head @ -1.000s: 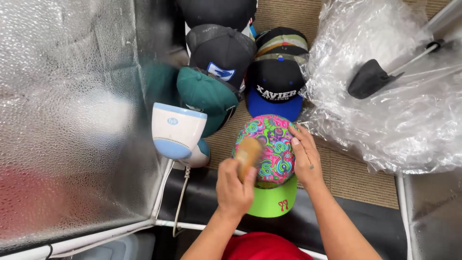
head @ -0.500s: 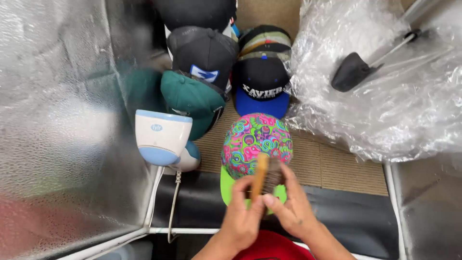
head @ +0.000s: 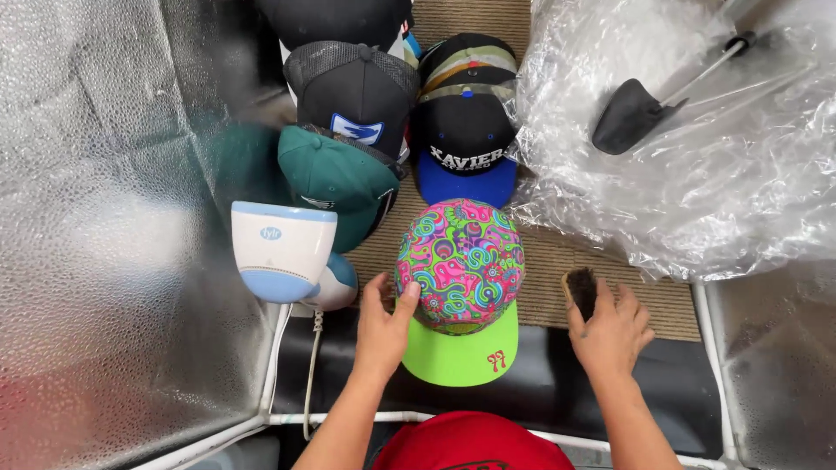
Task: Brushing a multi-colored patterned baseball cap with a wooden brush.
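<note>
Resting against the crown of a psychedelic pink, green and blue swirl-patterned cap with a flat lime-green brim [head: 460, 287], the left hand [head: 380, 329] lies at the cap's eight o'clock, thumb pressed on the fabric and fingers loosely together along its side, not clamped. The cap sits on a woven tan mat [head: 557, 278], brim toward six o'clock. The right hand [head: 612, 331] is at the cap's four o'clock, fingers curled shut around a small wooden-backed brush with dark bristles [head: 580, 292].

Half a second ago both hands met over the brim with the brush standing on the crown; now they have parted and the brush is off the cap (well to its right).

At eleven o'clock lies a teal cap [head: 335, 178], at twelve a black cap with a blue brim [head: 464, 139]. A white and pale-blue handheld appliance [head: 283, 252] sits at nine o'clock; crinkled clear plastic sheeting [head: 697, 174] fills two o'clock.
</note>
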